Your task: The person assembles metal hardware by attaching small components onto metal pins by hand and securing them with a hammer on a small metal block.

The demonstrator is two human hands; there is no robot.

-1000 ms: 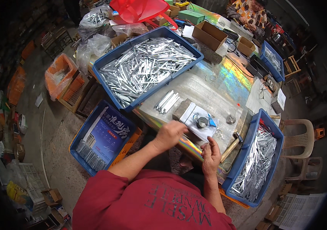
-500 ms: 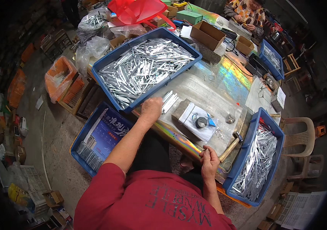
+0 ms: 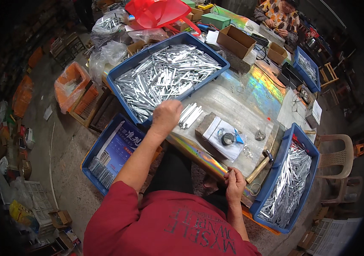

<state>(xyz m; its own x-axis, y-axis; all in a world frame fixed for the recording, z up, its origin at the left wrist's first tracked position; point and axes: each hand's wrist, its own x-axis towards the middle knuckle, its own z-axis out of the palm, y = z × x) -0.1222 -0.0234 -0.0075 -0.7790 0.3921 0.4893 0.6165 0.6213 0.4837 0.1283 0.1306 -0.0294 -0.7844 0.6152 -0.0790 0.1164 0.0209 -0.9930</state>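
Metal strips [image 3: 191,115] lay at three o'clock from left hand [image 3: 167,116], the nearer; long axes seven-to-one. Left curled, right hand [image 3: 235,183] narrow; couldn't tell contents.

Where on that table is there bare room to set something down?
A bare grey patch lies between the large blue bin and the paper-topped block. It's crowded beyond that bin, with plastic bags and a red bag.
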